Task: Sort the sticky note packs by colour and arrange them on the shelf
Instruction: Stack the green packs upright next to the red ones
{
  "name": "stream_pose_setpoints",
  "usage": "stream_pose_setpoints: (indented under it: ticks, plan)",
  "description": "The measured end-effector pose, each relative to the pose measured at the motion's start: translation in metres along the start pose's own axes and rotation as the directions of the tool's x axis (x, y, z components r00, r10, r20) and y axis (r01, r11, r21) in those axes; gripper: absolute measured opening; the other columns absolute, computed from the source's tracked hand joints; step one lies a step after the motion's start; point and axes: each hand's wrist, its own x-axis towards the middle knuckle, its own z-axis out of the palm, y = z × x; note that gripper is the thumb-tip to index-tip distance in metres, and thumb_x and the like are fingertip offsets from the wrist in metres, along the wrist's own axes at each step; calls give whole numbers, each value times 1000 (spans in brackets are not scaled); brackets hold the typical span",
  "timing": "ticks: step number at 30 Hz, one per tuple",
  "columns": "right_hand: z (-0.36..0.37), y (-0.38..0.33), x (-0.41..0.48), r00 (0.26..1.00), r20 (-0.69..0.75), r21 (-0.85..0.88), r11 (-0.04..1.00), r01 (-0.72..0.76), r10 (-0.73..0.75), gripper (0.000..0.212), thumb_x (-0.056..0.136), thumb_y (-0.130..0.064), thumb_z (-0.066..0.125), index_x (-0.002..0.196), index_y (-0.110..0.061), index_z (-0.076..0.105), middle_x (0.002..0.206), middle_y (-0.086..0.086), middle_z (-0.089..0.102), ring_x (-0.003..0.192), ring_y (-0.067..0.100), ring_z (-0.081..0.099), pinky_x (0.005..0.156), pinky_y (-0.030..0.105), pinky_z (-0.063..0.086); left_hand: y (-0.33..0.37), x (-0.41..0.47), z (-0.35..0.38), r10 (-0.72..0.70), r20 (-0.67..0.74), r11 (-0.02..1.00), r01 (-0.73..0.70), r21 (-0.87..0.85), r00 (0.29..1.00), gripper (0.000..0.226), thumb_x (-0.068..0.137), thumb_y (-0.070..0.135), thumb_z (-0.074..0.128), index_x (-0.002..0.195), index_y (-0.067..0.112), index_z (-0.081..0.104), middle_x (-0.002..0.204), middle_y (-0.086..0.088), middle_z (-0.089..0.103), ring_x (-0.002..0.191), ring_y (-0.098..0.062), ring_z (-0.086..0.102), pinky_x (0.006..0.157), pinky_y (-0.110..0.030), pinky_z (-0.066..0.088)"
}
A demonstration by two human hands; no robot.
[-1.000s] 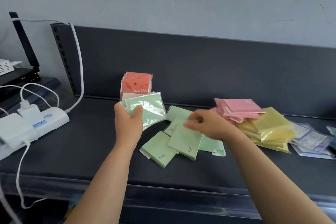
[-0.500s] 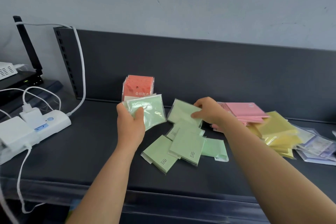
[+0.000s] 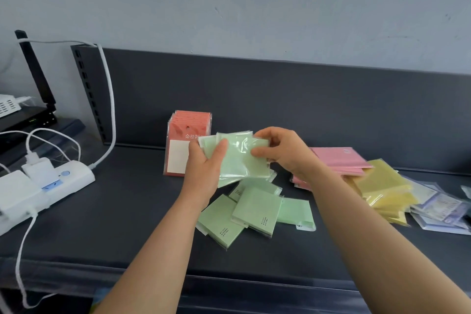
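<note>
My left hand (image 3: 204, 168) grips a small stack of green sticky note packs (image 3: 237, 160) above the dark shelf (image 3: 127, 206). My right hand (image 3: 285, 153) pinches the right edge of a green pack lying on that stack. Several loose green packs (image 3: 254, 211) lie on the shelf just below both hands. A row of orange-red packs (image 3: 188, 130) stands upright against the back panel behind my left hand. Pink packs (image 3: 339, 160) and yellow packs (image 3: 382, 186) are piled to the right.
A white power strip (image 3: 51, 183) with plugs and cables sits at the left end of the shelf. A black router (image 3: 28, 117) stands farther left. Pale lilac packs (image 3: 438, 206) lie at the far right. The shelf's front edge (image 3: 229, 278) runs below my forearms.
My right hand lifted a green pack from the shelf and brought it left onto the stack in my left hand. The left hand with its stack rose slightly.
</note>
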Motion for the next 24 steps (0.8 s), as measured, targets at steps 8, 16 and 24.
stream_pose_setpoints:
  ticks: [8,16,24]
  plan:
    - [21,20,7,985,153,-481,877,2,81,40,101,-28,44,136,-11,51,139,2,52,125,18,49,95,20,31,-2,-3,-17,122,-166,988,-103,118,979,36,95,23,59,124,13,40,103,12,54,91,-1,55,74,-21,43]
    - [13,29,-10,935,281,-623,782,6,216,36,98,-24,40,128,-19,59,128,-3,59,115,16,55,90,27,40,-6,-2,-16,120,-109,987,-106,120,987,28,98,23,52,122,15,40,102,13,54,92,-3,55,72,-18,43]
    - [7,24,-6,994,98,168,984,-58,42,57,88,-13,66,139,-16,40,123,2,62,109,18,63,94,38,53,-3,15,2,72,212,994,-88,68,975,29,97,26,54,123,31,41,119,4,61,111,-14,60,100,-41,48]
